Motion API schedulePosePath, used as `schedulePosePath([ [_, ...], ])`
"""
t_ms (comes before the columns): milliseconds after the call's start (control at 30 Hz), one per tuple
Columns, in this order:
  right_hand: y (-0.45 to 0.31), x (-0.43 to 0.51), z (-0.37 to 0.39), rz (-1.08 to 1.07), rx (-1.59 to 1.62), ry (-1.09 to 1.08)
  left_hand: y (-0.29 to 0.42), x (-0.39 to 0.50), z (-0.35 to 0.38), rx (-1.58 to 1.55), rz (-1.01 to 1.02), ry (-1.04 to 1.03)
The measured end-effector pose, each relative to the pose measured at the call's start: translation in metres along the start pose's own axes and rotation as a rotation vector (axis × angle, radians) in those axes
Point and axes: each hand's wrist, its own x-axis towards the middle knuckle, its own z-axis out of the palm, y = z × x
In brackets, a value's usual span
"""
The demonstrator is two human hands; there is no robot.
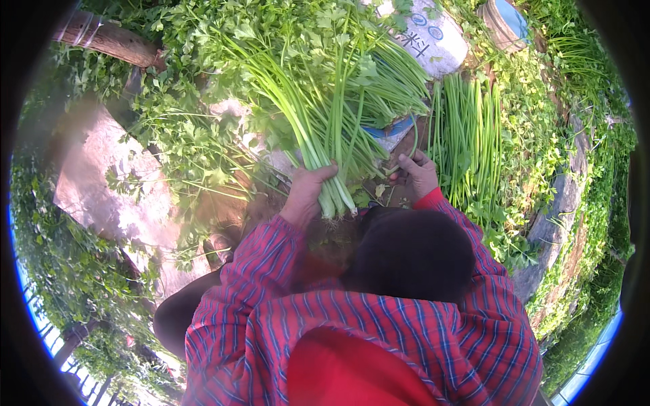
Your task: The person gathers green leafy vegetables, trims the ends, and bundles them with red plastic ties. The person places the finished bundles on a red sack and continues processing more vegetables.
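Observation:
My left hand (307,190) is closed around the lower stalks of a bunch of green celery (303,133). The bunch slants up and away to the left, its pale root ends pointing towards my lap. To the right, my right hand (420,172) pinches a single thin celery stalk (415,136) between thumb and fingers; the stalk looks bent. Between and beyond the hands lies a pile of cut celery (388,83), leaves towards the far side. Another row of celery stalks (464,134) lies just right of my right hand.
A white woven sack (439,43) bearing writing lies beyond the pile, with a bucket (502,25) farther right. A wooden post (109,38) leans in at the far left. Pale sheeting (111,177) covers ground on the left, and a grey strip (553,213) runs along the right.

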Motion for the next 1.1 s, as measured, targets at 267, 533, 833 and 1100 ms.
schedulePosePath([
  [267,0.035,0.008,-0.086,-0.062,-1.732,-0.608,-0.001,-0.004,-0.007,0.061,0.053,-0.048],
  [533,-0.058,0.128,0.085,0.196,-0.243,-0.188,0.010,-0.013,-0.013,0.118,-0.033,-0.058],
  [833,-0.053,0.140,0.110,0.170,-0.250,-0.233,0.011,-0.014,-0.025,0.133,-0.066,-0.112],
  [1100,-0.054,0.139,0.094,0.133,-0.090,-0.105,0.012,-0.007,-0.032,0.119,-0.029,-0.062],
])
